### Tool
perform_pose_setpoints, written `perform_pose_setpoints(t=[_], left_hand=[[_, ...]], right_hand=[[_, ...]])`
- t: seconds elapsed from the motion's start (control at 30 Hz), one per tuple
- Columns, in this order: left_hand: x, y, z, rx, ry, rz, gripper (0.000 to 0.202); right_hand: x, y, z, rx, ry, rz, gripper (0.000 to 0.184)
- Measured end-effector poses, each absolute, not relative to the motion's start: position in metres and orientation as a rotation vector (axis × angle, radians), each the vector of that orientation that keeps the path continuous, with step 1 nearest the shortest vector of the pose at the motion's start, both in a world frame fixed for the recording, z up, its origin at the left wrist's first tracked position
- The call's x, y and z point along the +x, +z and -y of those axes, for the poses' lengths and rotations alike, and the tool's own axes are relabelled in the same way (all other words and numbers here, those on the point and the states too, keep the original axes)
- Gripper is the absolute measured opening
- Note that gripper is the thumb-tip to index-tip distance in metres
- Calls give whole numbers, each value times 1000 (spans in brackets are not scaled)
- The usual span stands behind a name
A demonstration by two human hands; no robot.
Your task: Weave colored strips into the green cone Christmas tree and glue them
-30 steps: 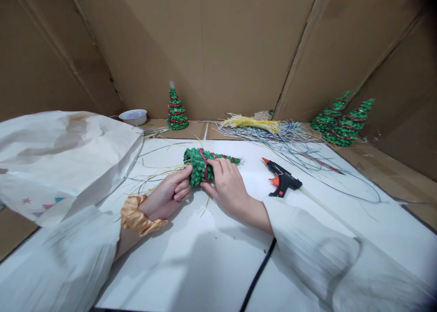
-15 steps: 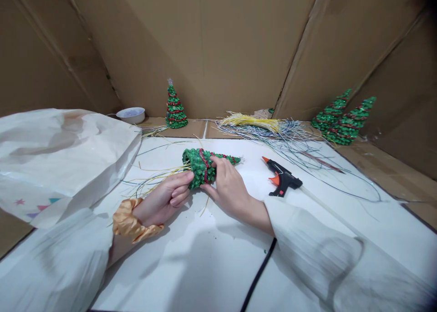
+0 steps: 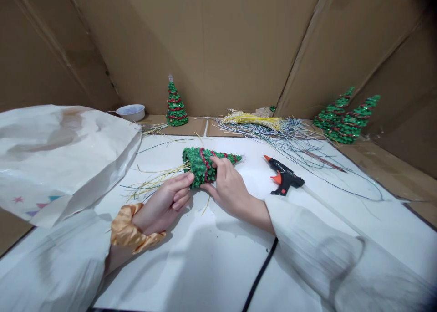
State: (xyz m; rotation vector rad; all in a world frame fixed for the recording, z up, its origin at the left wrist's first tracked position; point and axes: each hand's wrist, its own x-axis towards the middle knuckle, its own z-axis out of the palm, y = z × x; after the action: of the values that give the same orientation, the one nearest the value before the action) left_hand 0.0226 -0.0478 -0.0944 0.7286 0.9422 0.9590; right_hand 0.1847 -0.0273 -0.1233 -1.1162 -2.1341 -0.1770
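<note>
A small green Christmas tree point(image 3: 194, 158) with red bead garland lies on its side in front of me, its clear tip pointing right. My right hand point(image 3: 230, 184) is wrapped over its middle, thumb below. At the tree's base, my left hand point(image 3: 175, 193) has thumb and forefinger pinched against the lower edge, with the other fingers curled in. Thin yellow and green wires point(image 3: 160, 171) run out of the base to the left, behind my left hand. Whether a wire also sits in that pinch is hidden.
A glue gun point(image 3: 285, 177) with a clear glue stick lies to the right. Wire bundles point(image 3: 261, 120) lie at the back near a white bowl point(image 3: 131, 113). Another tree point(image 3: 176, 109) stands back left, and two trees point(image 3: 348, 123) back right. A white bag point(image 3: 68, 157) sits left.
Both hands keep nearly the same hold on the tree. My left wrist has dipped very slightly, and the whole view has shifted a little.
</note>
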Motion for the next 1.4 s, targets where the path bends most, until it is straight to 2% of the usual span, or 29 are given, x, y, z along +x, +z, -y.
perform_pose_setpoints(t=[1.13,1.4], left_hand=[[18,-98,41,807,952,-931,32],[19,-97,41,737,935,-891,24]], right_hand=[[185,-127,30,-1104,-163,2097,48],[184,-128,31,-1082,-213,2102,39]])
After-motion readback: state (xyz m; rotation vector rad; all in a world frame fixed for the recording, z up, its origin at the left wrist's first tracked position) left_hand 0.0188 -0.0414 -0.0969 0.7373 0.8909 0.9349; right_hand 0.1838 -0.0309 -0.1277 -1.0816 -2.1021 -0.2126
